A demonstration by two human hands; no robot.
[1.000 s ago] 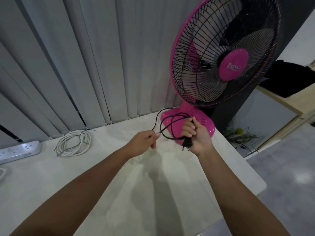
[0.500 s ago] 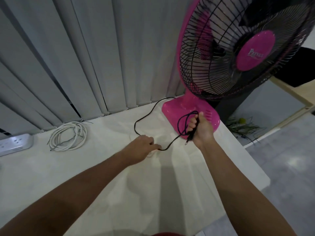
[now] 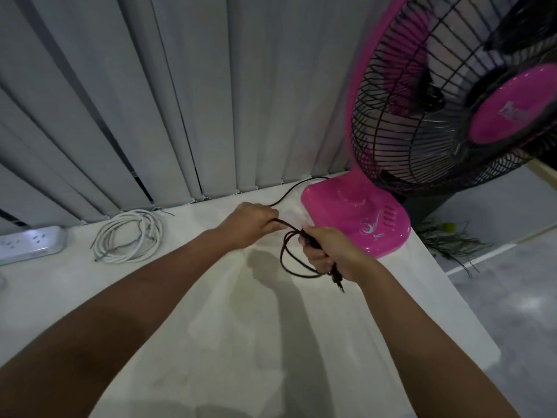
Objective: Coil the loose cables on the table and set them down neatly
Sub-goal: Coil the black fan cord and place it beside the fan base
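A thin black cable (image 3: 287,258) runs from behind the pink fan's base across the white table (image 3: 229,342). My right hand (image 3: 327,253) is closed around a few loops of it, with the black plug sticking out below the fist. My left hand (image 3: 251,223) pinches the same cable just to the left, and the stretch between the two hands is short. A white cable (image 3: 128,236) lies coiled on the table at the left, near the blinds.
A pink table fan (image 3: 358,218) stands at the table's back right corner, its cage overhanging the edge. A white power strip (image 3: 30,244) lies at the far left. Grey vertical blinds (image 3: 180,101) close off the back. The floor drops away on the right.
My left hand has moved up and right along the black cable toward my right hand, drawing in the slack. The loops in my right hand now hang lower. The view has shifted nearer the fan.
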